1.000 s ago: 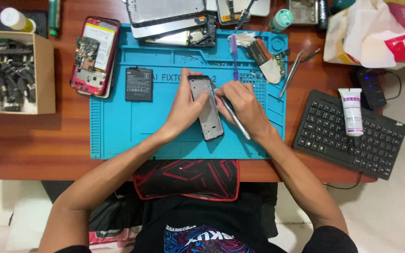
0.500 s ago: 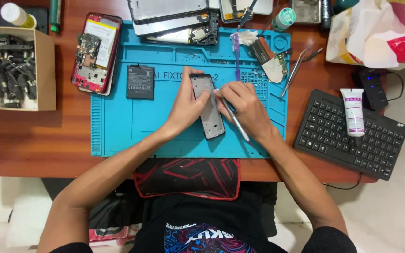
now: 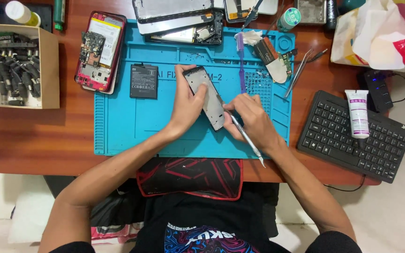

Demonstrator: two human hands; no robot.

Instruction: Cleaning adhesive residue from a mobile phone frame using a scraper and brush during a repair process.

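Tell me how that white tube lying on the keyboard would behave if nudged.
The white tube lies flat across the black keyboard, so it probably rocks on the uneven keys. Its round body might roll sideways. It looks like a soft squeeze tube, likely light and yielding.

Held at a slant under the left hand (image 3: pixel 186 105): a narrow grey phone screen frame (image 3: pixel 206 97). Left of that hand, a black rectangular battery (image 3: pixel 144 81) with a pale label. Farther left, an open cardboard box (image 3: pixel 48 70), tan. Well right of the right hand (image 3: pixel 251 119), a white glue tube (image 3: pixel 358 114) with purple label. Above it, a white plastic bag (image 3: pixel 376 35) with red print.
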